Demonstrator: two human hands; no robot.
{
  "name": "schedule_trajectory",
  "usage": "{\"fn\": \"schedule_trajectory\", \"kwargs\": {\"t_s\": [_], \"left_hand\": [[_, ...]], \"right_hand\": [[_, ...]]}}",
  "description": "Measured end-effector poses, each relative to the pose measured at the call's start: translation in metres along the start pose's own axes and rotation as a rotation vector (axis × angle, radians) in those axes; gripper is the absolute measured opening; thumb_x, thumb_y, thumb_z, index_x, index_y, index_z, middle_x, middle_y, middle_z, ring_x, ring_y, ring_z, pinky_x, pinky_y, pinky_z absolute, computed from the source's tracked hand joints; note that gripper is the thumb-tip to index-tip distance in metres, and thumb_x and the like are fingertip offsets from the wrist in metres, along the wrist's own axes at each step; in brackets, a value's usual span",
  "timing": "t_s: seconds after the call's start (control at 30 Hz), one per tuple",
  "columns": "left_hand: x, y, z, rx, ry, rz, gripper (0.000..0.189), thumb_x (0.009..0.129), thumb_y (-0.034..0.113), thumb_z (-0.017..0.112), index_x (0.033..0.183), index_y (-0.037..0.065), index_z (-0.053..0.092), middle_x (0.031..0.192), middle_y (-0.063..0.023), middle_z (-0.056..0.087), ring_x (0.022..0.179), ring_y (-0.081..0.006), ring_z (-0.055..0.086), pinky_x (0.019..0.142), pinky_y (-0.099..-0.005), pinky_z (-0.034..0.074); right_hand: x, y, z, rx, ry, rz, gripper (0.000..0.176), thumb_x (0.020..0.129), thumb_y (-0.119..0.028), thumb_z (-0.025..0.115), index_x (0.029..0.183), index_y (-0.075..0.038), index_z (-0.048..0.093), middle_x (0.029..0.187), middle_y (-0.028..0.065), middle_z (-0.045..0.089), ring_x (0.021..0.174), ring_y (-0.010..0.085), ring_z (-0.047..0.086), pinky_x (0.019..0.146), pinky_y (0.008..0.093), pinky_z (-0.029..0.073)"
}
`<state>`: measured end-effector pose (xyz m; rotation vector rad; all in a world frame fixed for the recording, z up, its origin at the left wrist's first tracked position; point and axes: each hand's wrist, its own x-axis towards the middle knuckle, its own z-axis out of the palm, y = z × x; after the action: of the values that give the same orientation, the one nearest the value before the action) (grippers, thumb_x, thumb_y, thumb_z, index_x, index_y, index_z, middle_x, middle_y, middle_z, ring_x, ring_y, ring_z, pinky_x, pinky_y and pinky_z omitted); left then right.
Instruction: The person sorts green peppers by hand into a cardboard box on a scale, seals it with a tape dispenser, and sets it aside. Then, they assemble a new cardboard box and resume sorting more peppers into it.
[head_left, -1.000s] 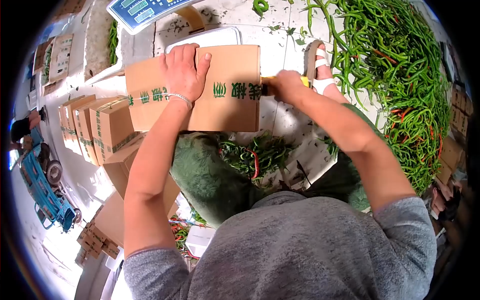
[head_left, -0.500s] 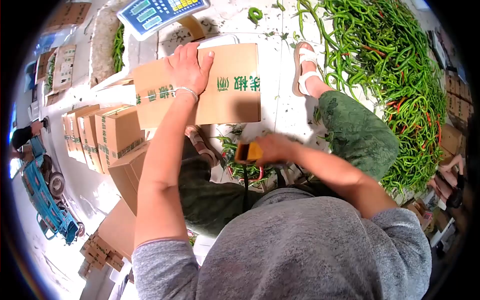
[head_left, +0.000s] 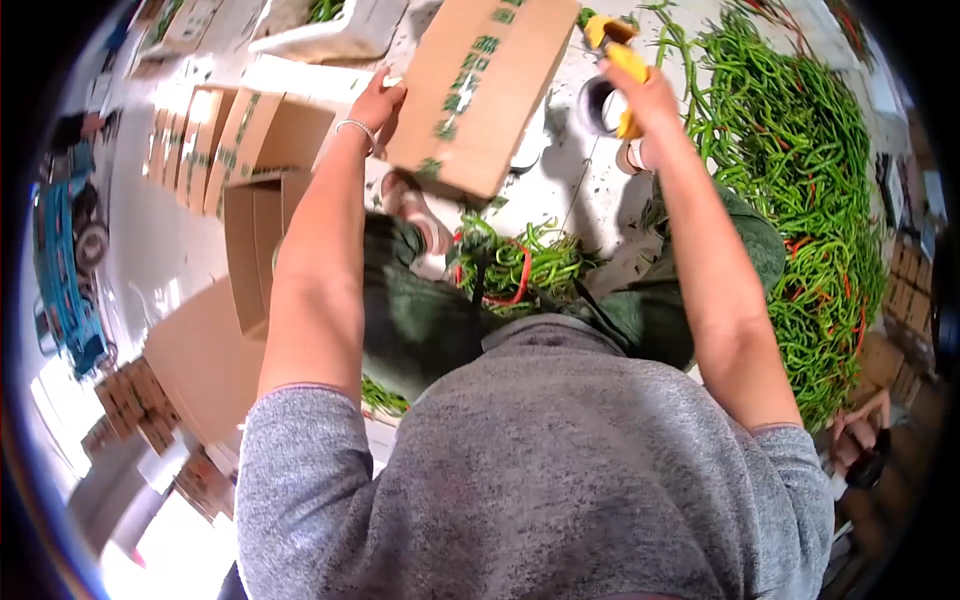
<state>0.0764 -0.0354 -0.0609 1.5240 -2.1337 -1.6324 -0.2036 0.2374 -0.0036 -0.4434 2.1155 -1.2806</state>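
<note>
Pinching the edge of the flat brown cardboard box [head_left: 480, 85] tight in the left hand [head_left: 378, 103] should hold it steady for the yellow plastic tape gun [head_left: 622, 55], which the right hand [head_left: 647, 100] wraps with curled fingers.

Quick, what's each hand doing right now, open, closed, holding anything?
Left hand: closed on the edge of the cardboard box.
Right hand: closed around the yellow tape dispenser.

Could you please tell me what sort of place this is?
Probably a vegetable packing area: a heap of green peppers on the floor, stacked printed cartons, and a carton in the left hand, a yellow tape dispenser in the right hand.
</note>
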Motion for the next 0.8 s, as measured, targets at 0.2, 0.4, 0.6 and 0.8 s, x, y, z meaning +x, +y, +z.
{"fn": "schedule_trajectory", "kwargs": {"t_s": [0.2,0.4,0.6,0.8], "left_hand": [[-0.097,-0.033,0.001,-0.626,0.612,-0.155,0.043,0.088,0.04,0.054,0.124,0.016,0.052,0.109,-0.0004,0.052,0.094,-0.0177,0.05,0.073,-0.0357,0.041],[-0.158,-0.037,0.056,-1.128,0.548,-0.235,0.081,0.087,0.062,0.043,0.145,0.011,0.018,0.149,-0.0109,0.024,0.127,-0.0294,0.032,0.089,-0.0412,0.035],[-0.19,-0.051,0.122,-1.362,0.412,-0.264,0.092,0.084,0.071,0.033,0.147,0.012,0.004,0.154,-0.0111,0.006,0.141,-0.031,0.007,0.111,-0.0451,0.011],[-0.196,-0.009,0.139,-1.319,0.417,-0.164,0.093,0.084,0.074,0.028,0.147,0.01,0.003,0.154,-0.0079,0.003,0.142,-0.0276,0.007,0.112,-0.0425,0.01]], "right_hand": [[-0.038,-0.008,-0.056,-0.099,-0.147,-0.313,0.064,0.07,-0.05,0.073,0.105,0.001,0.057,0.087,0.0085,0.06,0.074,0.016,0.058,0.067,0.0286,0.046],[-0.114,0.032,-0.09,0.26,-0.161,-0.031,0.038,0.081,-0.039,0.068,0.092,-0.003,0.06,0.075,0.0001,0.058,0.06,0.0058,0.051,0.054,0.0204,0.04],[-0.144,0.104,-0.1,0.605,-0.18,0.214,0.036,0.083,-0.04,0.066,0.1,-0.009,0.063,0.08,-0.0024,0.064,0.063,0.0064,0.055,0.052,0.0206,0.04],[-0.14,0.116,-0.121,0.712,-0.235,0.221,0.037,0.082,-0.042,0.067,0.1,-0.011,0.064,0.081,-0.0024,0.065,0.063,0.0068,0.055,0.053,0.021,0.041]]}}
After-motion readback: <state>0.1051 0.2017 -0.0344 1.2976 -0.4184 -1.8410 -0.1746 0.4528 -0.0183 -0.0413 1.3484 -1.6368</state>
